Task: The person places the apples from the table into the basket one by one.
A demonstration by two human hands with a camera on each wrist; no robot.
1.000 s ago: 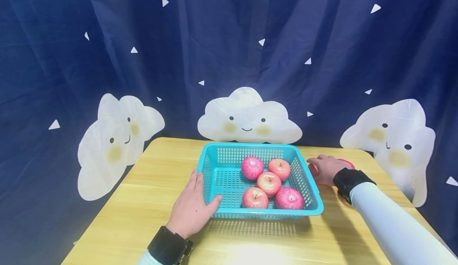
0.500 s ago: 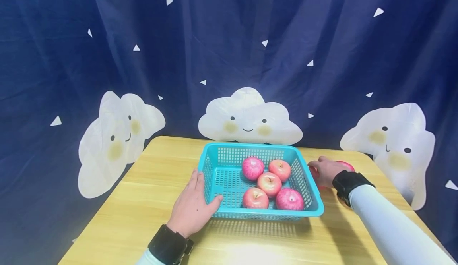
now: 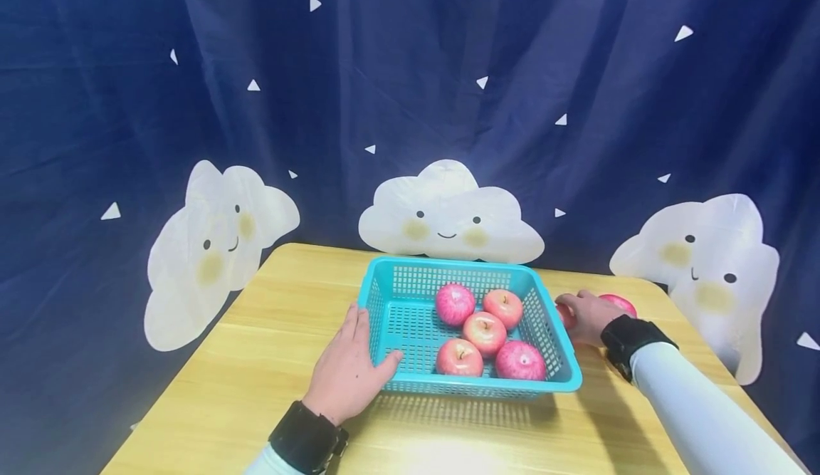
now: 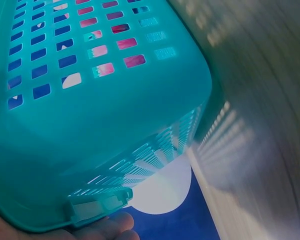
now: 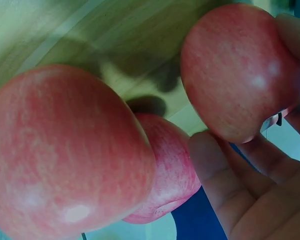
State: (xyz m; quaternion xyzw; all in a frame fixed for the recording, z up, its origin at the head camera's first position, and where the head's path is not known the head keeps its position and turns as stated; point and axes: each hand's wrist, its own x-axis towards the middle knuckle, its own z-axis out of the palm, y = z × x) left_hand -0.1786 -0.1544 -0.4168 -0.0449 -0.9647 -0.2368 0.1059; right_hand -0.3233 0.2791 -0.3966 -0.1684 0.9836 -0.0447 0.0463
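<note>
In the head view my right hand (image 3: 588, 320) is beside the right wall of a turquoise plastic basket (image 3: 477, 384). It grips a red apple (image 5: 240, 75), thumb on one side and fingers on the other in the right wrist view. Two more apples lie close by there: a large pale red apple (image 5: 65, 155) and a pinker apple (image 5: 167, 172) partly behind it. My left hand (image 3: 346, 375) rests on the basket's near left corner, fingers straight along the left rim and thumb over the corner. Several red and pink apples, including a middle apple (image 3: 485, 334), sit in the basket's right half.
The basket stands on a light wooden table (image 3: 256, 361). A dark blue curtain (image 3: 333, 90) with white clouds hangs directly behind the table's far edge. Past my right wrist, a pink apple (image 3: 620, 304) lies on the table.
My right hand has shifted slightly toward me with its fingers round the apple, and more of the pink apple behind it shows. The left hand and basket keep their places; the head view shifts a little.
</note>
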